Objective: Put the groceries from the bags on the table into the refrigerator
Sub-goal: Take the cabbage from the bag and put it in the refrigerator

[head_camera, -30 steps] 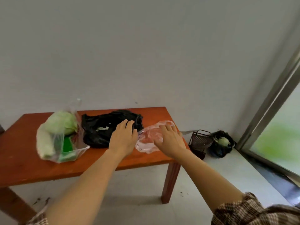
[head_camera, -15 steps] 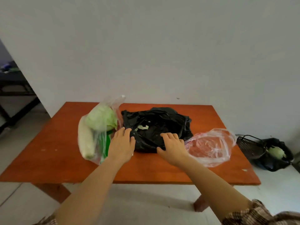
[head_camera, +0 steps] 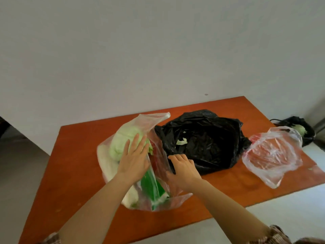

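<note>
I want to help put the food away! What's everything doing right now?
Big clear bag: open, holding vegetables, lying on the table.
Cabbage: in that bag, under the left grip.
Black bag: open, crumpled, leaf scraps showing.
Small clear bag: crumpled, looks nearly empty.
Left grip: flat, fingers straight, touching the cabbage.
Right grip: fingers curled, seemingly holding the big clear bag's edge.

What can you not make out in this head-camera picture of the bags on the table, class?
All from the head view:
Black bag: contents, hidden by opaque folds; only pale leaf scraps show.
Green packet: label blurred behind the film of the clear bag.
Right hand: whether its curled fingers pinch film or black plastic; the hand hides that.
Refrigerator: outside the frame.
</note>
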Motion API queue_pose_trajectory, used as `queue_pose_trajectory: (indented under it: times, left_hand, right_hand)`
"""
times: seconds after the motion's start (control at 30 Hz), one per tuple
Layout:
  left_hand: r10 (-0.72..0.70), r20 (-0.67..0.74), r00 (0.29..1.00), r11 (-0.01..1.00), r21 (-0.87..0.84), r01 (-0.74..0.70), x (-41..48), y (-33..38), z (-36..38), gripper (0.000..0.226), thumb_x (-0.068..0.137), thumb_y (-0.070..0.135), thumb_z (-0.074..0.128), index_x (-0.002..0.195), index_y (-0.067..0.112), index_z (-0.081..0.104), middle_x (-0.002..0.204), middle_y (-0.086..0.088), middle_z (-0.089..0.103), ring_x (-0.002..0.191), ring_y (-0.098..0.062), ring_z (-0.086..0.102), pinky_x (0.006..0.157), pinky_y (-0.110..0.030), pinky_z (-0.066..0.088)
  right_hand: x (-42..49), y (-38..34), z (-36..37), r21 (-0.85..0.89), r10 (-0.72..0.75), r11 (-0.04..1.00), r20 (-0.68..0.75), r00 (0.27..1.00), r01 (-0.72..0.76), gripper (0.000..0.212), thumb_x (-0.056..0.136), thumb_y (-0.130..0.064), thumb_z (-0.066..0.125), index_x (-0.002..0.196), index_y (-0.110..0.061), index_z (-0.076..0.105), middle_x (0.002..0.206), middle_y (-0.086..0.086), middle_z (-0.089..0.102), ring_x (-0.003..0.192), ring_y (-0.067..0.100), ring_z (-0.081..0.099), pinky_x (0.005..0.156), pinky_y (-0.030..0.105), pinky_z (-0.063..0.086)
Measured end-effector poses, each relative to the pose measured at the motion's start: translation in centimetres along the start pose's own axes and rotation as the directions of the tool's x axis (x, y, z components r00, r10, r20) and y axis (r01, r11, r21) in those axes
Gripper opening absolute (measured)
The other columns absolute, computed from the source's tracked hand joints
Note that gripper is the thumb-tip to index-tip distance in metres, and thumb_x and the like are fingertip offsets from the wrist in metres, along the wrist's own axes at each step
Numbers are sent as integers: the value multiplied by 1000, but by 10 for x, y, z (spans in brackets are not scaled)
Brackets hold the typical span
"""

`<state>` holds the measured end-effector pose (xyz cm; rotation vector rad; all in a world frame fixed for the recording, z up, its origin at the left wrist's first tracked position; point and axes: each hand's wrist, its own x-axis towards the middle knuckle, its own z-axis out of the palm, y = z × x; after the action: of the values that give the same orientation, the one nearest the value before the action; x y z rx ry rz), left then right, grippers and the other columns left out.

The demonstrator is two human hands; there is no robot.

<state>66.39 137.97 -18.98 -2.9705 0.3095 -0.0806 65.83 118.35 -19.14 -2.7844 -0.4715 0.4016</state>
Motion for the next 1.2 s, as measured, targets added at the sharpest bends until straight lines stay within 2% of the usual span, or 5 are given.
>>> queue_pose_trajectory:
  times: [0.17, 0.5, 0.9, 1.13, 1.2]
  left_hand:
    - [50, -8, 999, 999, 20, -50, 34, -17, 5, 60, 91, 44, 45, 144, 15, 39, 157, -3, 22, 147, -27, 3, 115, -49, -6]
    - [-56, 8, 998, 950, -307, 56, 71, -77, 6, 67, 74, 7, 54, 138, 18, 39, 148, -5, 34, 140, -28, 22, 112, -40, 24]
    - [65, 353, 933, 419, -859, 296, 119, -186, 55, 68, 74, -9, 52, 123, 38, 60, 122, 11, 63, 107, -10, 60, 80, -20, 48]
    - [-107, 652, 751, -195, -754, 627, 118, -207, 89, 67, 57, -19, 42, 98, 23, 73, 82, -1, 67, 63, -14, 54, 46, -16, 43]
    - [-121, 685, 718, -217, -724, 654, 118, -207, 94, 65, 57, -17, 44, 104, 17, 73, 80, -6, 68, 56, -15, 54, 43, -18, 42]
  right_hand:
    - [35, -15, 3, -7, 5, 1000, -23, 1000, -5, 52, 98, -32, 41, 147, -22, 31, 149, -3, 36, 138, 21, 26, 110, 42, 25]
    - [127, -26, 3, -65, -83, 994, 38, 996, 85, 62, 100, -30, 37, 154, -23, 7, 162, -7, 3, 148, 18, -2, 116, 46, 10]
    - [186, -39, 11, -5, 13, 1000, 202, 979, -12, 69, 95, -8, 38, 153, -33, 9, 159, -5, 21, 148, 14, -1, 113, 46, 5]
    - [192, -53, 25, 324, 266, 892, 183, 946, -314, 60, 93, -8, 29, 142, -42, 39, 117, -2, 67, 122, 24, 46, 100, 49, 16]
    - [185, -62, 25, 330, 321, 890, 38, 946, -315, 56, 90, -6, 34, 135, -37, 50, 115, -5, 66, 121, 19, 44, 94, 43, 15]
